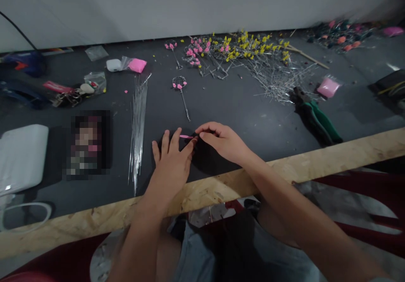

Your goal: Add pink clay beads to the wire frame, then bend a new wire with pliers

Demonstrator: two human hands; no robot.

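The left hand (171,159) lies flat, fingers spread, on the dark desk (253,113); the right hand (221,140) pinches a thin pink strip (186,136) just above the left fingertips, beside a wire bundle (138,121).

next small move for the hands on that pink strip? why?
Probably keep rolling the pink strip thinner. The left hand lies flat on the dark table beside it, the right hand pinches its end, and it is not yet on any wire.
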